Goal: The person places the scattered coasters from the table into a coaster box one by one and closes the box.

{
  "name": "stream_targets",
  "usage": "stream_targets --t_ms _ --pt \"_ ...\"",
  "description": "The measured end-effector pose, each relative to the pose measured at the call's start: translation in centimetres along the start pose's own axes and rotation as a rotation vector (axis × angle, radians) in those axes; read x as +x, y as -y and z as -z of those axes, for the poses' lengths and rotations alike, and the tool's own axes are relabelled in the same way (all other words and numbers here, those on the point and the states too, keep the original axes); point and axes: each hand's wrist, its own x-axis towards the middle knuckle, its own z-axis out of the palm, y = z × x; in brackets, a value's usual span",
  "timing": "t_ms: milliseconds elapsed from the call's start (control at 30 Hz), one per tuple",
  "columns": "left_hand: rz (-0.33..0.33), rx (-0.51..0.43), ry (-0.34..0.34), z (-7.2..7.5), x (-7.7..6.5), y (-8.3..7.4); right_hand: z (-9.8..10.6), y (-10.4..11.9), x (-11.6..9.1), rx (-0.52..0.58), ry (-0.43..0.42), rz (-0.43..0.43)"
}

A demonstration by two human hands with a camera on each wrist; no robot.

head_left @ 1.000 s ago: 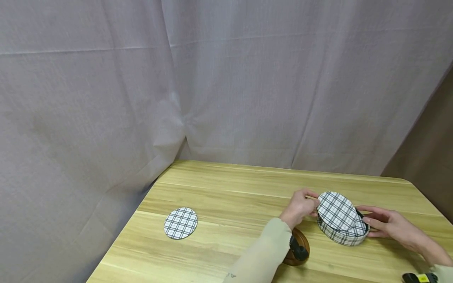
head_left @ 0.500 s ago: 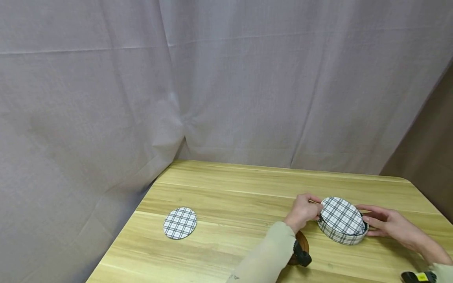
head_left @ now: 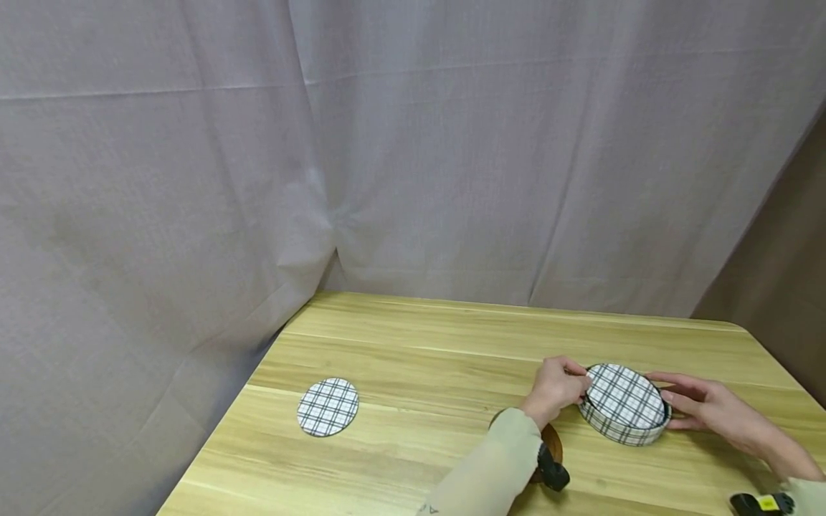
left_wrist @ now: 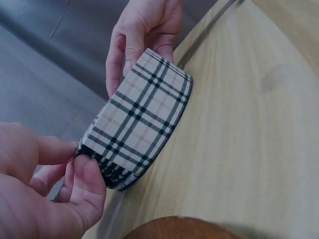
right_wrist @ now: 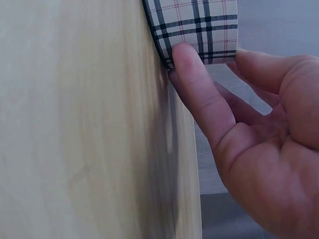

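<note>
A round plaid coaster holder (head_left: 622, 432), white with dark stripes, sits on the table to the right. A matching coaster (head_left: 624, 395) lies level in its top, just inside the rim. My left hand (head_left: 556, 387) pinches the coaster's left edge at a gap in the holder's wall. Through that gap the left wrist view shows stacked dark edges (left_wrist: 110, 169). On the opposite side my right hand (head_left: 710, 408) grips the holder's wall (right_wrist: 202, 27), thumb near the rim and fingers along the side. A second plaid coaster (head_left: 328, 407) lies flat by itself at the left.
A brown round wooden item (head_left: 552, 443) stands under my left forearm, mostly hidden by the sleeve and wrist strap. The wooden table (head_left: 413, 373) ends at a grey curtain (head_left: 426, 158) behind and on the left.
The coaster in my left hand has come down and right, from overhanging the holder at a tilt to lying inside its rim. My right hand has stayed nearly still.
</note>
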Motion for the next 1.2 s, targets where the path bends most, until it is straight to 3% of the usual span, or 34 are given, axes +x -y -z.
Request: stream_targets --t_ms 200,333,467,700,1200 --pt "-0.033 0.084 0.003 0.4 -0.2 -0.3 0.1 -0.1 0.0 0.068 0.041 0.085" --pt "-0.045 0.082 0.03 0.7 -0.2 -0.1 0.2 -0.3 0.1 0.111 0.08 0.124" --pt "-0.067 0.059 0.047 1.4 0.0 0.0 0.3 -0.6 0.1 0.102 0.082 0.118" --pt "-0.111 0.257 0.105 3.3 -0.4 -0.5 0.4 -0.6 0.1 0.096 0.095 0.1" --pt "-0.238 0.361 0.21 7.2 -2.8 -1.8 0.3 -0.7 0.0 0.104 0.094 0.118"
